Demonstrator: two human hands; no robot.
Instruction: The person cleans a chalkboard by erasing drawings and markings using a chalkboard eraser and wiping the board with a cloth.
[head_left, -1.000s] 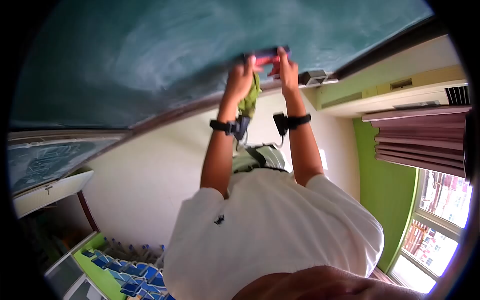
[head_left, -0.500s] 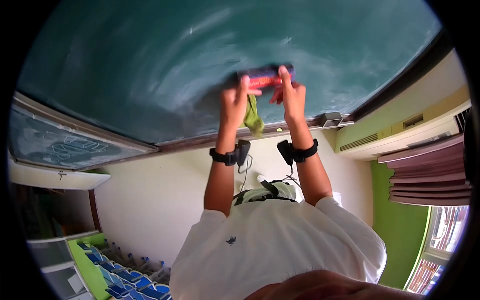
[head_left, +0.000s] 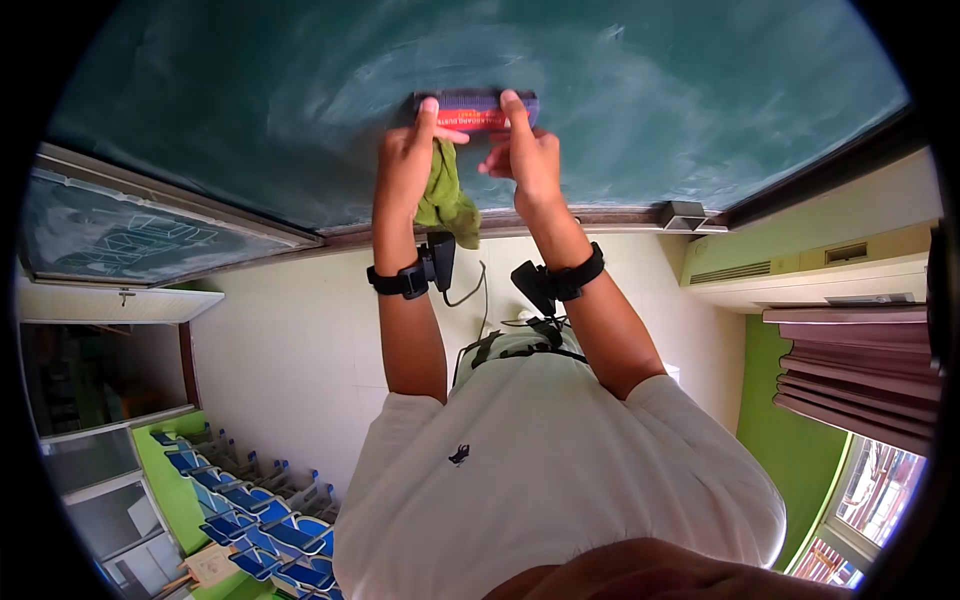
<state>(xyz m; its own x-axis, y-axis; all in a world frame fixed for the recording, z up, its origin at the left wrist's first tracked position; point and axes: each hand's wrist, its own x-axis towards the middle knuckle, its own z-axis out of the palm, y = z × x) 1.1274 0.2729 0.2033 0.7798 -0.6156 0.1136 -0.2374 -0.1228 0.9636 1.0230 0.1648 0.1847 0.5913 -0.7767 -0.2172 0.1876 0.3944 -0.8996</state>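
A chalkboard duster [head_left: 472,119], dark with a red printed label, lies lengthwise against the green chalkboard [head_left: 700,90]. My left hand [head_left: 408,160] is closed on its left end, thumb on top. A green cloth [head_left: 446,200] hangs down beside that palm; whether those fingers also grip it is hidden. At the duster's right end, my right hand [head_left: 532,155] presses with its thumb on top, while its other fingers curl below. Black straps with small boxes circle both wrists.
The chalkboard's lower ledge [head_left: 350,238] runs below my hands, with a small metal box [head_left: 683,214] on the right. A second board [head_left: 130,230] with chalk drawing is at left. Blue chairs [head_left: 260,510] stand lower left; a curtain [head_left: 850,370] hangs right.
Both hands and the duster have moved left and upward across the board in view. The green cloth has travelled with them. Both hands keep their hold.
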